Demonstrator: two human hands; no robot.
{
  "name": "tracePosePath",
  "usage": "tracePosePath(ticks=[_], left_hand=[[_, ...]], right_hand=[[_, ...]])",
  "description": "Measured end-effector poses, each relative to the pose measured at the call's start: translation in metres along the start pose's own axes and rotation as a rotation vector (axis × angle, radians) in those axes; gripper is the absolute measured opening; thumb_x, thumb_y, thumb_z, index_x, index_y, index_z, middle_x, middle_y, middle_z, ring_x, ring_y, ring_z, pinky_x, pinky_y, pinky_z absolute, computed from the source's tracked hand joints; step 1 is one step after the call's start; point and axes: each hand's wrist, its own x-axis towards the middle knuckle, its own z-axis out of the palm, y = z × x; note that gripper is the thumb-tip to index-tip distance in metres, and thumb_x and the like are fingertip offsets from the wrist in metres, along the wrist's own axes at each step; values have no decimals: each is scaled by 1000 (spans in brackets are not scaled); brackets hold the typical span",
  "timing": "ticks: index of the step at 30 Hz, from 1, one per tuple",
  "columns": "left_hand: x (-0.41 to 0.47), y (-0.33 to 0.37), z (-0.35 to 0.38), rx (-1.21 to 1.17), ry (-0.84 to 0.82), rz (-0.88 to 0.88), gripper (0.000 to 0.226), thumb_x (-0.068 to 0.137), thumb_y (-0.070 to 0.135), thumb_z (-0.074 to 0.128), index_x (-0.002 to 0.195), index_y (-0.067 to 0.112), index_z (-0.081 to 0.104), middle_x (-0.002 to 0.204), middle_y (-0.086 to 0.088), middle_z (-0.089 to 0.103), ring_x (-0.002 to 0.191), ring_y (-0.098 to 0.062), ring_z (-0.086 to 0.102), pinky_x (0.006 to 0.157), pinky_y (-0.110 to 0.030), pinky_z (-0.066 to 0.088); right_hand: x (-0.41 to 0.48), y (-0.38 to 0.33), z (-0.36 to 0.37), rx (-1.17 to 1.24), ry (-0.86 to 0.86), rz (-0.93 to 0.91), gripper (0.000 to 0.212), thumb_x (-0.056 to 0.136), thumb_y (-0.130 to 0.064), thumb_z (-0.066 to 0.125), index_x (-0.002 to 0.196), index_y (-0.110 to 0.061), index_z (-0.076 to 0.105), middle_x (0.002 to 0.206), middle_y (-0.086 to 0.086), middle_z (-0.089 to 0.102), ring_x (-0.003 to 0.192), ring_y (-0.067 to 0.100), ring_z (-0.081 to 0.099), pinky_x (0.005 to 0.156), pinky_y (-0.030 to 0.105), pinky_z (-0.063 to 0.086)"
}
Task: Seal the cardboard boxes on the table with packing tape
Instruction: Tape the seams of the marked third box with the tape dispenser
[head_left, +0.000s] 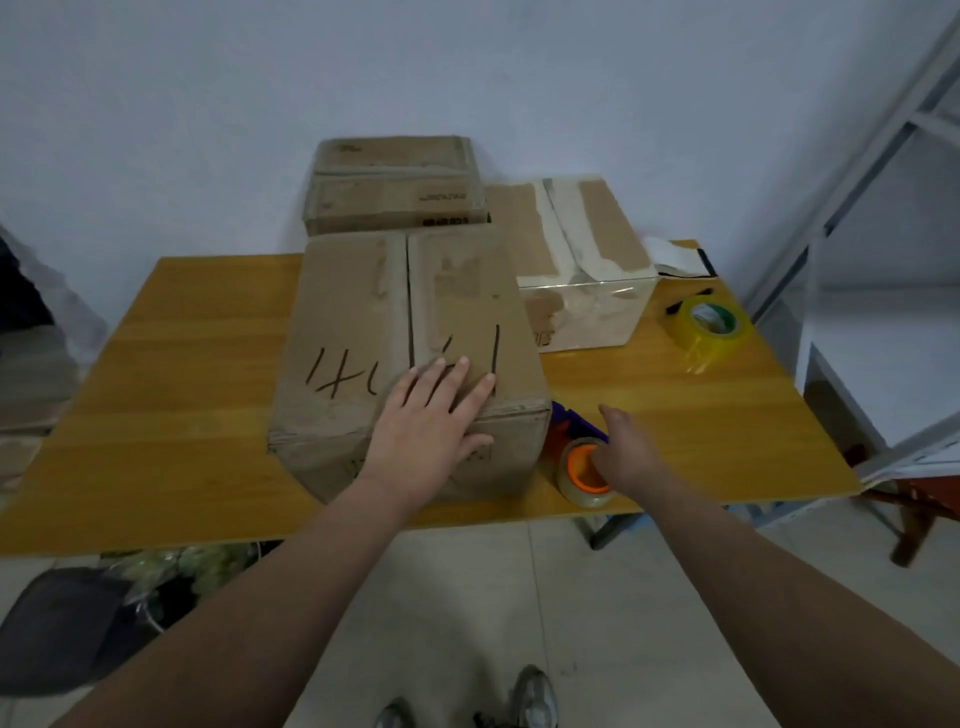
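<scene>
A large cardboard box (363, 332) with black marker writing stands at the table's near middle, its top flaps closed along a bare centre seam. My left hand (431, 421) presses flat on the box's near top edge, fingers straight and spread. Right of the box lies a tape dispenser (576, 467) with a clear roll, an orange core and a purple-blue handle. My right hand (623, 447) is on that roll, fingers curled over its orange core, thumb stretched out. A taped box (587, 244) sits behind on the right, and another box (395, 182) stands at the back.
A yellowish roll of tape (711, 327) lies at the wooden table's (182, 364) right side, with paper scraps (675, 257) behind it. A metal shelf frame (857, 208) stands to the right. A dark bag (67, 618) lies on the floor at the left.
</scene>
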Motion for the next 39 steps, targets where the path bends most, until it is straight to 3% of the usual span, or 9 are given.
tracePosePath(ticks=[3,8,14,17,22,26,30,34,39], left_hand=[[2,8,-5,0,56,-13,61,90,53,40,145,28,30,149,-3,36,138,-24,28,113,-44,17],[-12,38,7,-105,248,-15,61,78,12,66,136,17,47,138,-10,49,126,-29,46,105,-49,29],[-11,53,18,-141,301,-78,46,91,26,53,136,17,46,139,-9,48,127,-27,44,109,-45,25],[-12,52,22,-150,295,-81,50,91,26,55,138,19,40,140,-8,47,129,-26,41,110,-44,23],[-13,50,12,-218,195,-75,49,92,37,41,139,20,42,141,-5,45,131,-24,38,112,-39,13],[-13,47,-9,-582,145,-142,47,96,46,29,133,26,50,140,7,45,134,-13,29,112,-29,5],[-18,43,-43,-1222,100,-270,63,89,67,23,105,25,66,102,10,67,99,-3,58,86,-26,44],[-18,37,-74,-1575,-283,-429,83,56,86,30,91,19,65,80,3,73,76,-12,69,65,-25,51],[-32,8,-93,-1597,-312,-443,79,58,83,46,90,13,66,72,-3,72,65,-16,69,52,-20,49]], right_hand=[[22,15,3,-177,-145,-30,77,91,-8,52,152,-12,5,157,9,13,141,28,22,110,37,32],[38,23,20,-263,-203,-103,76,89,-5,54,150,-16,11,142,14,32,125,33,40,98,39,42],[35,22,40,-219,-187,-24,37,95,-6,45,130,-11,36,124,15,43,99,36,56,80,47,52],[30,26,36,-116,-159,20,21,93,-6,46,111,-12,39,97,10,53,84,33,58,73,49,54],[7,40,13,284,94,40,36,82,0,60,106,-14,38,81,-4,50,80,28,57,59,37,46],[-28,32,-12,564,323,-106,63,75,10,62,118,-27,37,96,-11,51,96,16,58,71,25,43],[-67,7,-25,443,458,-395,87,63,19,65,136,-25,44,108,-11,44,100,-21,42,78,-3,34],[-94,-26,-19,389,478,-476,98,61,19,63,137,-38,40,114,-8,35,105,-15,41,84,-1,34],[-107,-58,-7,411,413,-543,99,65,15,64,131,-51,35,106,-33,30,103,-6,44,83,4,40]])
